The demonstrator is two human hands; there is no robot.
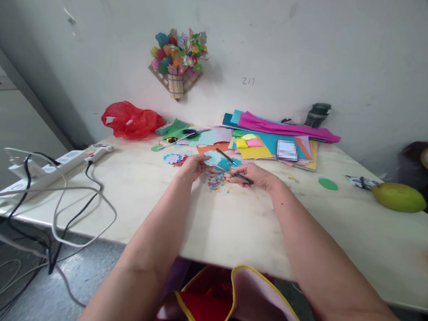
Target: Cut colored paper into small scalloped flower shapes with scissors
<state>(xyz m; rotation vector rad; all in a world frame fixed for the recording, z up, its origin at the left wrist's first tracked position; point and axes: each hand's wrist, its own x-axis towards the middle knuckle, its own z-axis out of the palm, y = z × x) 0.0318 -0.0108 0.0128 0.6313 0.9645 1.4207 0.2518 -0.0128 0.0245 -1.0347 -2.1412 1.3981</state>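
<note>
Both my hands are over the middle of the table. My left hand [194,167] is closed on the edge of a light blue paper piece [213,157]. My right hand [256,175] is wrapped round dark-handled scissors [243,177], whose thin blade points left toward the paper. Whether the blade touches the paper I cannot tell. Below my hands lie many small paper scraps [217,181] in mixed colours. A thin black stick-like object [225,156] is just beyond the paper. To the left of my left hand sits a pile of scalloped paper shapes [174,159].
Behind my hands are coloured paper sheets [255,150], another pair of scissors [191,133] and a red plastic bag [130,119]. A power strip [67,164] with loose cables is on the left. A green oval [328,183] and a yellow-green fruit [399,197] lie on the right.
</note>
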